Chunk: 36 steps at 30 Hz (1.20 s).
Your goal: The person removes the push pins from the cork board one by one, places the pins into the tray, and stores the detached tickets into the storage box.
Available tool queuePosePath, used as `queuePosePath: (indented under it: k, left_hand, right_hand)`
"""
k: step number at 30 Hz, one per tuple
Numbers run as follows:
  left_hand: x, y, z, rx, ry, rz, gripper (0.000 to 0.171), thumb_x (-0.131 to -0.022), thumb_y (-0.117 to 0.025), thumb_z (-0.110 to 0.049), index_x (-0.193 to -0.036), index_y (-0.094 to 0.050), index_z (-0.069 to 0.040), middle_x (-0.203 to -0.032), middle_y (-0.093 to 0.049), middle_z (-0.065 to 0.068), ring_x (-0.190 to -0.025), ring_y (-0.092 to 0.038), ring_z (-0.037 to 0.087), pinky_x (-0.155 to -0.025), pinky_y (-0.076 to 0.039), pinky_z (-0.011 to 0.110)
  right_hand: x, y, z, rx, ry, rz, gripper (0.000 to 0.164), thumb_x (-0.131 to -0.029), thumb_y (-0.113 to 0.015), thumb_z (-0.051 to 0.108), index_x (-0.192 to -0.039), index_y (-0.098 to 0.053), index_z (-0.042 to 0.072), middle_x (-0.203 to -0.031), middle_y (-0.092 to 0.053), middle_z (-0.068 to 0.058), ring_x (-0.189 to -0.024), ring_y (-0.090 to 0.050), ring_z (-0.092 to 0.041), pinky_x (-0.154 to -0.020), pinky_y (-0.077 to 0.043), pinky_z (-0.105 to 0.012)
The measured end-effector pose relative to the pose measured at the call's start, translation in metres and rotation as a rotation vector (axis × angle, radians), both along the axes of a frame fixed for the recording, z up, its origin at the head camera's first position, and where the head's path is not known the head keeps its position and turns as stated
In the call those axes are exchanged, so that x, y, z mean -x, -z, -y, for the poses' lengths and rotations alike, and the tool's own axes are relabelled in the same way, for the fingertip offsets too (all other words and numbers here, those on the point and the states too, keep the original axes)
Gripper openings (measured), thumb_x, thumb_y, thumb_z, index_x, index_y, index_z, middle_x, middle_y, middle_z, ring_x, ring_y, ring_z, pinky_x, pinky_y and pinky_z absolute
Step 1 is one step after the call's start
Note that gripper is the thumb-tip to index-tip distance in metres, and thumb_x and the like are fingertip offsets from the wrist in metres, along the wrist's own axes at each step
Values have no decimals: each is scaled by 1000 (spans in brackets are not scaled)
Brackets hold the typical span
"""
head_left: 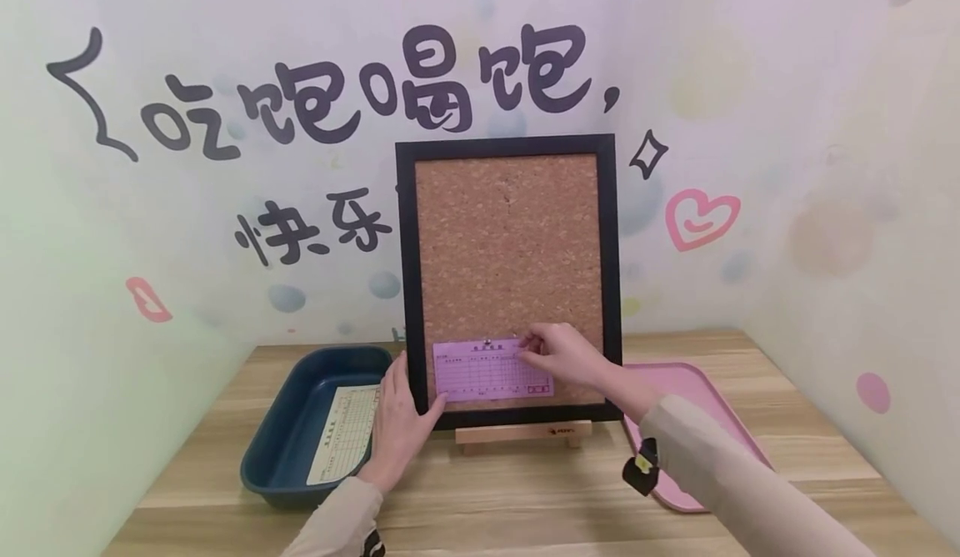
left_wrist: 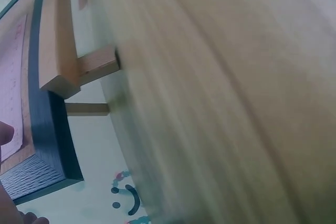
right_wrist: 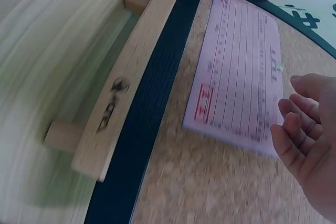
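Observation:
A black-framed corkboard point(head_left: 510, 240) leans on a wooden easel point(head_left: 525, 433). Against its lower part lies a pink printed slip point(head_left: 468, 373), with a small clear pin point(right_wrist: 280, 67) at its top edge. My left hand point(head_left: 401, 419) grips the board's lower left edge, its thumb on the slip's corner and other fingers at the side and partly hidden behind. Close to the slip's upper right stands my right hand point(head_left: 562, 353). In the right wrist view its fingers are loosely bent, thumb apart from index finger, with nothing visible between them.
To the left sits a dark blue tray point(head_left: 273, 457) with a cream printed slip point(head_left: 345, 432) inside. A pink tray point(head_left: 705, 382) lies at the right, partly under the right forearm. Everything stands on a wood-grain table point(head_left: 487, 507) before a decorated wall point(head_left: 315, 7).

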<state>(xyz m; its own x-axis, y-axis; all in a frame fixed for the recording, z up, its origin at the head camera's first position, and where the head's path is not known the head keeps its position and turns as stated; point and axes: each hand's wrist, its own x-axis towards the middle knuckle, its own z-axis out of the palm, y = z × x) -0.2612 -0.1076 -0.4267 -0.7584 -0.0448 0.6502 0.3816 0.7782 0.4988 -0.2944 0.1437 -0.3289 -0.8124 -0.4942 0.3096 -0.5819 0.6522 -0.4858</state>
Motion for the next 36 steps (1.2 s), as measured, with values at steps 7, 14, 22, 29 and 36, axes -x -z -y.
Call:
queuePosePath:
  k: [7, 14, 22, 29, 36]
  left_hand:
    - [1, 7, -2, 21, 3, -43, 90, -70, -77, -26, -137, -25, 5, -131, -38, 24, -118, -40, 36, -93, -38, 49]
    - [2, 11, -4, 16, -9, -9, 94, -72, -76, -30, -141, -19, 1, -132, -38, 24, -120, -40, 35, -94, -38, 48]
    - [1, 13, -5, 12, -1, -19, 94, -72, -76, -26, -141, -18, 1, -131, -38, 24, -119, -41, 35, -94, -38, 48]
    - [2, 15, -6, 12, 1, -28, 94, -73, -76, -26, -141, -18, 0, -131, -38, 24, -118, -41, 35, -94, -38, 48]
    - [2, 16, -5, -1, 14, -20, 92, -74, -75, -27, -141, -18, 2, -133, -36, 24, -120, -40, 35, -96, -36, 48]
  right_hand:
    - [6, 4, 17, 23, -4, -51, 12, -83, -65, 13, -91, -64, 5, -75, -61, 2, -64, -52, -7, -59, -45, -22]
    - [10, 10, 24, 70, -15, -135, 10, -80, -65, 10, -88, -63, 3, -73, -61, 1, -62, -52, -5, -57, -45, -20]
    - [12, 17, 27, 68, 32, -133, 10, -81, -66, 10, -89, -65, 6, -74, -60, 2, -62, -50, -6, -56, -43, -19]
    - [14, 23, 28, 77, 62, -192, 8, -80, -66, 8, -87, -65, 5, -72, -61, 1, -59, -47, -5, -55, -42, -19]
    - [14, 28, 35, 90, 104, -253, 7, -79, -68, 9, -85, -65, 7, -69, -60, 2, -57, -47, -4, -52, -40, -18]
